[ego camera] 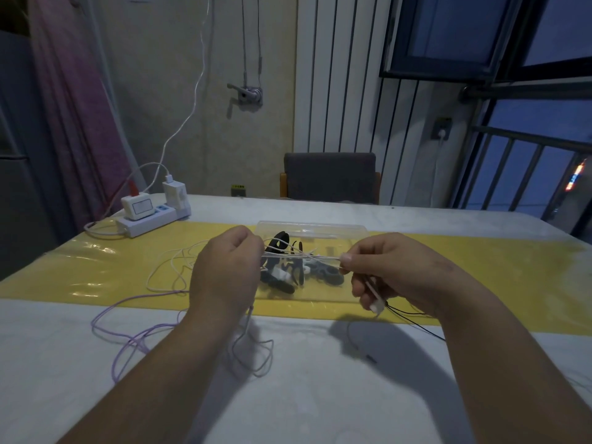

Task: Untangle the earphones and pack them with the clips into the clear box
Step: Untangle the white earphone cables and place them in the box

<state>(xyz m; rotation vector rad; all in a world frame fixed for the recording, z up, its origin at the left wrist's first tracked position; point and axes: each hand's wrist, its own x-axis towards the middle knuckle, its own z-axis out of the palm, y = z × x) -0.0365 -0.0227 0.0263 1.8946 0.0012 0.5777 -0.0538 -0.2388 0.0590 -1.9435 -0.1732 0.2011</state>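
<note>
I have the white cord point(301, 256) pinched at two places. My right hand point(394, 274) nips it between thumb and forefinger at its left edge, and the lower fingers of that hand also trap a white plug end point(376, 304) that pokes down toward me. My left hand point(224, 270) is closed in a loose fist around the other end of the stretch, so both hands are clenched on the same cord.

Between the two grips the cord runs nearly level, left to right across my view, pulled fairly taut. That is its long axis for now, and any pulling apart goes along that line. The slack lies to the left: white loops point(173, 267) trail out on the yellow mat point(480, 277) beyond my left hand, so I judge the left hand is the one to feed cord through.

Directly behind the taut stretch sits the clear box point(312, 230), open, with dark clips point(282, 280) already in it. A purple cord point(121, 334) lies on the table point(320, 395) near my left forearm, apart from the white one as far as I can tell. A thin black wire point(413, 318) runs out under my right wrist; whether it crosses the white cord there I cannot see.
</note>
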